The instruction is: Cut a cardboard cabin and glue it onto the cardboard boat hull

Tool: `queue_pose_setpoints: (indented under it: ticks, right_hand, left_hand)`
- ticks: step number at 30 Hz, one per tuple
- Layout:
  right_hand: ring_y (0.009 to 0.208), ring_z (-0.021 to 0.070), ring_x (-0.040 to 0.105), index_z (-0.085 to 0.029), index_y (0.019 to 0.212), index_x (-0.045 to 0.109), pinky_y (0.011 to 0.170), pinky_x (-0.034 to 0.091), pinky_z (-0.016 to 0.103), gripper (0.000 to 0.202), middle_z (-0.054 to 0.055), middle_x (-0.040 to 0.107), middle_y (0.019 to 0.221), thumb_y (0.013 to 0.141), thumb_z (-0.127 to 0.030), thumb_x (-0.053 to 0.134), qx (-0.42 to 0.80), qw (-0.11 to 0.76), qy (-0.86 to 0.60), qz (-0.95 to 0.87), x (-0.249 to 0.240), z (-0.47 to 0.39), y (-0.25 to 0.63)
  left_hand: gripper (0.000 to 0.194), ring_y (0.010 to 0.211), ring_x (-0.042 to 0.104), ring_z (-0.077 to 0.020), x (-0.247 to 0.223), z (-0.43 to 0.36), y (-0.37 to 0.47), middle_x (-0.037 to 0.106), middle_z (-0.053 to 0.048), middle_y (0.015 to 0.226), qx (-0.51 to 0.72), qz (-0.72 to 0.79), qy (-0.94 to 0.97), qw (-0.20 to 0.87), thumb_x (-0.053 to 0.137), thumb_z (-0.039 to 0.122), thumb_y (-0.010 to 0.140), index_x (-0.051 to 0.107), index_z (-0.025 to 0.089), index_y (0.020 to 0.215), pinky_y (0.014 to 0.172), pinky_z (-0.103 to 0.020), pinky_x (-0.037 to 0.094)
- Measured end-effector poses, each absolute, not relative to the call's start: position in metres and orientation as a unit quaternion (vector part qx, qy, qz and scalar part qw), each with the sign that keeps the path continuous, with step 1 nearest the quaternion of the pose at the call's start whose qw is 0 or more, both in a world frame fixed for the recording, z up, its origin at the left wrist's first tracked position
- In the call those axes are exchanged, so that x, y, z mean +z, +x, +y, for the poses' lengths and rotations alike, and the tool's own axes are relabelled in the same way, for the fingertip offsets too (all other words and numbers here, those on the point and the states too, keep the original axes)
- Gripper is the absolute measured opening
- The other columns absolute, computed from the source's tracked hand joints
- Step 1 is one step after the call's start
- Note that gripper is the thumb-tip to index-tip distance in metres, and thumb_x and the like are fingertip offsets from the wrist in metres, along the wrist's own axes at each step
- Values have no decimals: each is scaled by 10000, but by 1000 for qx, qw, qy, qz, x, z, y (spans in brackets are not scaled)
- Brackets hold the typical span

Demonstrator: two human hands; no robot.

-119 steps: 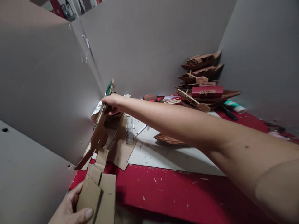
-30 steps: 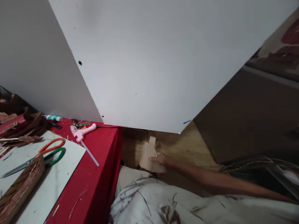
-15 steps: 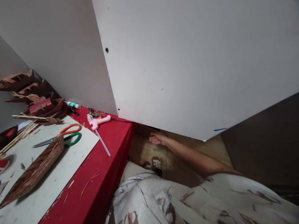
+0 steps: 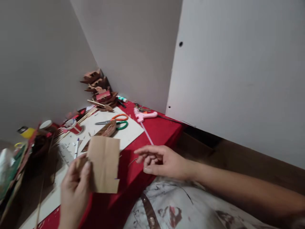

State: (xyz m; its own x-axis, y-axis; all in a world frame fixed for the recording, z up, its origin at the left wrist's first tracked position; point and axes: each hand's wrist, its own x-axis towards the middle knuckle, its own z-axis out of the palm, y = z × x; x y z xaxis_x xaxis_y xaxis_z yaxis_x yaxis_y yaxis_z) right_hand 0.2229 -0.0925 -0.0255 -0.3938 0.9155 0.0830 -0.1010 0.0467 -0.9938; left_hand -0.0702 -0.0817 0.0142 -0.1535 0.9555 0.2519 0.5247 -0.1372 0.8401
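A flat tan piece of cardboard (image 4: 105,163) with a small notch low on its right edge is pinched by its left side in my left hand (image 4: 77,183). My right hand (image 4: 157,160) hovers to the right of it over the table's edge, fingers loosely curled and apart, holding nothing. Behind the cardboard, a brown boat-shaped hull (image 4: 106,130) lies partly hidden on a white board (image 4: 133,135). Scissors (image 4: 120,121) with one orange and one green handle rest beside the hull. Farther right lies a pink glue gun (image 4: 144,116) with a glue stick in it.
Several small model boats (image 4: 101,90) are piled in the back corner of the red-covered table (image 4: 133,187). A paper cup (image 4: 73,126), a pen (image 4: 76,148) and thin sticks lie on the left. White panels (image 4: 226,79) stand behind and to the right.
The view has swung left and shows more of the table. My right hand has come up from low over the floor to the table's edge. My left hand with the cardboard has come into view.
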Motion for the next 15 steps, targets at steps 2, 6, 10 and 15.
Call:
queue_pose_setpoints:
  ticks: [2,6,10,15]
  right_hand:
    - [735,107,609,-151,1267,566,599,499,203,509,101,648,1050,805,-313,710,479,498,-327,-645,-8,-85,195]
    - [719,122,563,-146,1329,506,581,490,231,549,112,613,1080,833,-284,696,291,497,-274,-770,15,-67,157]
    - [766,158,561,-148,1028,632,700,490,282,204,55,616,877,848,-237,672,212,475,-246,-818,24,-49,135]
    - [732,143,553,-167,764,594,691,465,268,144,34,588,763,891,-233,585,267,531,-227,-772,31,-59,157]
  left_hand:
    - [438,917,648,-230,18,-79,-60,704,-67,1048,443,596,612,273,644,484,825,628,213,1168,737,-269,497]
    - [484,961,677,-257,25,-81,-38,724,-94,1128,430,550,658,283,680,335,807,607,245,1276,756,-262,481]
    - [687,611,647,-211,23,-84,-33,752,-69,799,434,537,686,229,743,206,711,550,206,1370,591,-242,431]
    - [736,452,483,-148,22,-82,-40,612,31,560,355,534,720,264,698,309,781,427,192,1455,487,-228,363]
